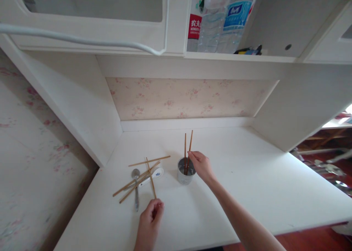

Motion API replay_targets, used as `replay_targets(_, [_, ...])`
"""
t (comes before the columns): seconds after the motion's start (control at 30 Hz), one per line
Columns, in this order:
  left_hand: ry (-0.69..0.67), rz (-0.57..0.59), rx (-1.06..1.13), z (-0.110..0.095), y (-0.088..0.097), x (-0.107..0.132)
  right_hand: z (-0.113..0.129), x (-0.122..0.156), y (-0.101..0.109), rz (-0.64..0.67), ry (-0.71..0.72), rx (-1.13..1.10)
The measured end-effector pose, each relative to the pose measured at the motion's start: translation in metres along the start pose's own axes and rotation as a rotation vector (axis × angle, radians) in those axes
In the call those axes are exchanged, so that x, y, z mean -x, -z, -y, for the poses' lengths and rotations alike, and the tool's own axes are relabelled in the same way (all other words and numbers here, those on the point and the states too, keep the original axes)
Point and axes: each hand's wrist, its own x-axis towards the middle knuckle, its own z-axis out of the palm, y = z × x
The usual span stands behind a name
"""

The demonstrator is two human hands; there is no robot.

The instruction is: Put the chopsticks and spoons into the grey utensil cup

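A grey-white utensil cup [184, 179] with small holes in its wall stands on the white tabletop. Two brown chopsticks lean upright in it. My right hand [202, 165] is at the cup's right rim, its thumb and finger pinching the right-hand chopstick [191, 140]; the other chopstick [185, 145] stands just left of it. My left hand [151, 218] is closed at the near end of a light wooden chopstick [151, 177], which slants over a loose pile. In that pile lie several chopsticks [122, 189], a metal spoon [136, 192] and a white ceramic spoon [157, 173] with a blue pattern.
An overhead cabinet [176, 47] hangs above the tabletop [233, 192], with plastic bottles [214, 23] on its open shelf. A white cable [82, 41] runs along its front. Side panels [82, 97] and a flowered back wall [170, 100] enclose the tabletop.
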Motion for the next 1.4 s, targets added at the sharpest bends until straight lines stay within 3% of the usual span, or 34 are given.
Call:
replay_targets(0.23, [-0.002, 0.022, -0.083, 0.001, -0.001, 0.000, -0.007, 0.002, -0.004, 0.083, 0.038, 0.037])
replay_targets(0.7, [-0.032, 0.022, -0.138, 0.002, -0.003, -0.001, -0.008, -0.002, -0.002, 0.130, 0.069, 0.091])
replay_targets(1.0, [-0.020, -0.011, -0.167, -0.005, 0.000, -0.007, -0.014, 0.007, 0.007, 0.110, -0.038, 0.001])
replay_targets(1.1, [-0.034, -0.026, -0.288, -0.019, 0.012, -0.020, -0.024, 0.016, 0.011, 0.092, -0.105, -0.115])
replay_targets(1.23, [-0.085, -0.072, -0.621, -0.043, 0.030, -0.045, -0.054, 0.043, 0.009, -0.018, -0.233, -0.295])
replay_targets(1.4, [-0.055, -0.023, -1.023, -0.061, 0.033, -0.075, -0.083, 0.091, 0.007, -0.072, -0.353, -0.254])
